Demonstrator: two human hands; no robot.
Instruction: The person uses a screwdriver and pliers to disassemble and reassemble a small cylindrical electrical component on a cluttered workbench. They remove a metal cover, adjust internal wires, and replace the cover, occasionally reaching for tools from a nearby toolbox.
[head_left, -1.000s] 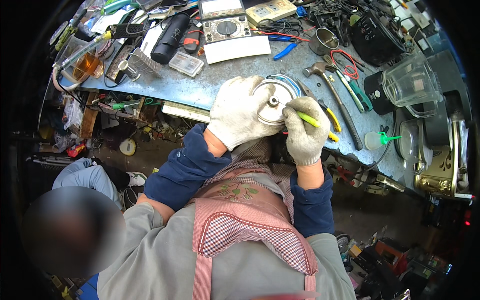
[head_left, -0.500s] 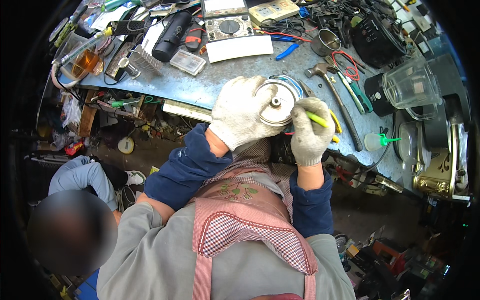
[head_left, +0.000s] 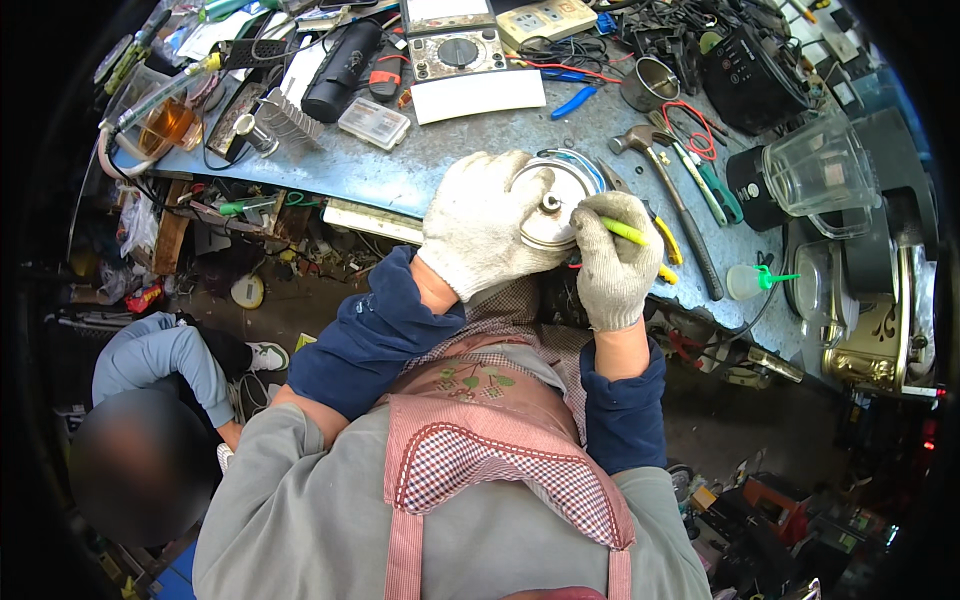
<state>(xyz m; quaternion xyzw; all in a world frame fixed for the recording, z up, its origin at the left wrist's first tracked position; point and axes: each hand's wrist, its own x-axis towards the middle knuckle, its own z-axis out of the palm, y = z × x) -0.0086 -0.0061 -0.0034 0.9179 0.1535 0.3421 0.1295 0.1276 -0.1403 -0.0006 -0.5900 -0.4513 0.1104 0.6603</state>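
White knit gloves cover both my hands. At the bench's front edge my left hand (head_left: 485, 225) is closed on a round white-and-metal part (head_left: 550, 190) with a small hub in its middle; blue wire shows behind its far rim. My right hand (head_left: 615, 255) sits just right of the disc, fingers pinched round a slim tool with a yellow-green handle (head_left: 625, 231). The tool's tip reaches toward the hub, but the fingers partly hide it. Close to my right hand lie yellow-handled pliers (head_left: 667, 240), and farther right a hammer (head_left: 680, 200).
A multimeter (head_left: 458, 55) and a clear parts box (head_left: 374, 122) stand at the back. On the right are a green-handled tool (head_left: 720, 192), a small bottle with a green spout (head_left: 748, 281) and a clear jug (head_left: 820, 170). Another person (head_left: 155, 370) crouches at the lower left.
My right hand has shifted slightly left, bringing the yellow-green tool closer over the disc, and more of the pliers shows. My left hand stays put. The other person has moved a little.
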